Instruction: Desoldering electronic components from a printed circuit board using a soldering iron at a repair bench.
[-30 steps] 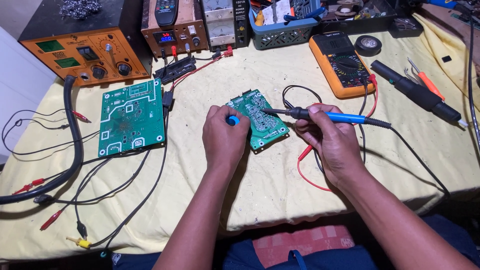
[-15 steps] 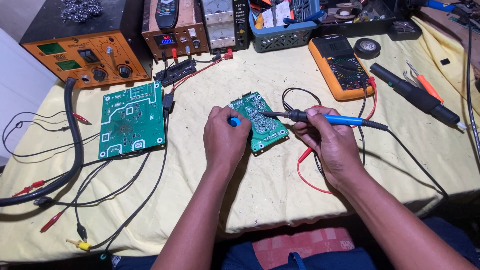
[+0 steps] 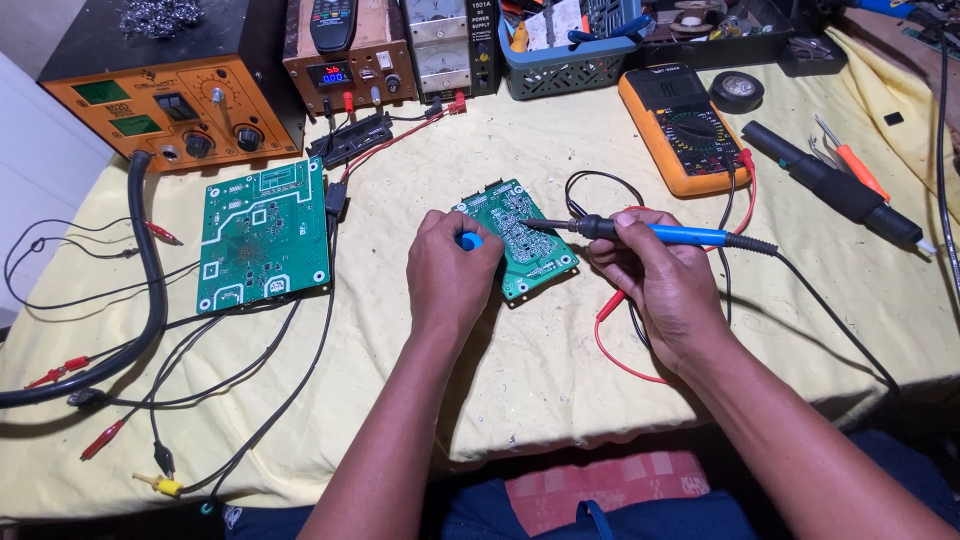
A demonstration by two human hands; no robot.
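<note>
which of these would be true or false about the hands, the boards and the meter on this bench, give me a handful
1. The right hand holds a blue-handled soldering iron. True.
2. The iron's tip is over the large green board on the left. False: it is over the small green board between the hands.
3. The left hand grips a small blue object beside the small board. True.
4. The orange multimeter lies under the left forearm. False: it lies at the far side, beyond the right hand.
</note>
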